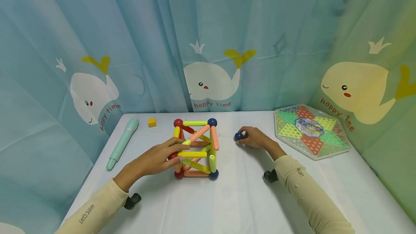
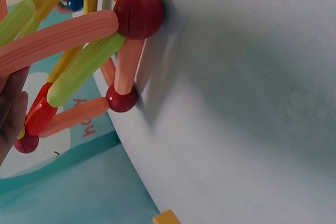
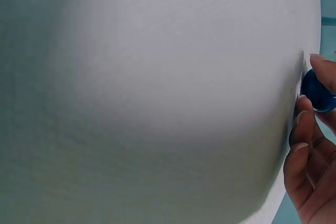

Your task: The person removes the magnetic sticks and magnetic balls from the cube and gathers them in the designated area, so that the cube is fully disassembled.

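At the far left of the desk (image 1: 227,205) a mint-green stick (image 1: 122,144) lay slanted, with an orange-yellow cube (image 1: 152,122) beyond it to the right. Next came the left hand (image 1: 159,157), its fingers and thumb closed about the left side of a ball-and-rod frame (image 1: 195,154) that stood near the desk's middle. Steadying this frame well probably called for a firm but light hold, since a hard squeeze could have pulled the rods off their balls. Two rods on its right side, an upper pink one (image 1: 215,138) and a lower yellow-green one (image 1: 212,164), appeared to have bare ends, and these seemed best kept still. The left forearm slanted up from the lower left, palm turned inward. Right of the frame and apart from it, the right hand (image 1: 254,137) pinched a dark blue ball (image 1: 238,136) low at the desk; whether the ball touched the surface could not be told. Gripping it by its sides likely served best, leaving its frame-facing side bare. The right forearm angled in from the lower right, fingertips pointing toward the frame. Farthest right lay a hexagonal Chinese-checkers board (image 1: 310,129).
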A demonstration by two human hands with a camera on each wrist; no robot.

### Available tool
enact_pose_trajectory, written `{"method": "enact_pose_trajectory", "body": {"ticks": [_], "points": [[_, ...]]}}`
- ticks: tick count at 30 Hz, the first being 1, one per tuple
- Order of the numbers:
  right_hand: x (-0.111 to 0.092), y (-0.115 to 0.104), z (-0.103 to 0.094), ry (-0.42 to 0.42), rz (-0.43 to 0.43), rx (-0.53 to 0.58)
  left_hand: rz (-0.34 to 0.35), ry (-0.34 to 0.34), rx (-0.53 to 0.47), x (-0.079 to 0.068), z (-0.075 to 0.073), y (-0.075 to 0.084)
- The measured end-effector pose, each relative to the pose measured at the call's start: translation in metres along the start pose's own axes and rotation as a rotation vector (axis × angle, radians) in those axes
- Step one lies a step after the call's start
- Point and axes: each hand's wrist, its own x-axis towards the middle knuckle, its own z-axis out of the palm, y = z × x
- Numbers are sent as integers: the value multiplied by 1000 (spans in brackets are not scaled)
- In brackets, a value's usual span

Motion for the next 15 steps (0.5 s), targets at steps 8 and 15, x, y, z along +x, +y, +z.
{"method": "enact_pose_trajectory", "body": {"ticks": [8,15], "points": [[-8,1,-4,-1,-11,11,9,7,-3,0,0,-1],[-23,11,-9,60,-44,-9,1,6,-9,-1,0,0]]}}
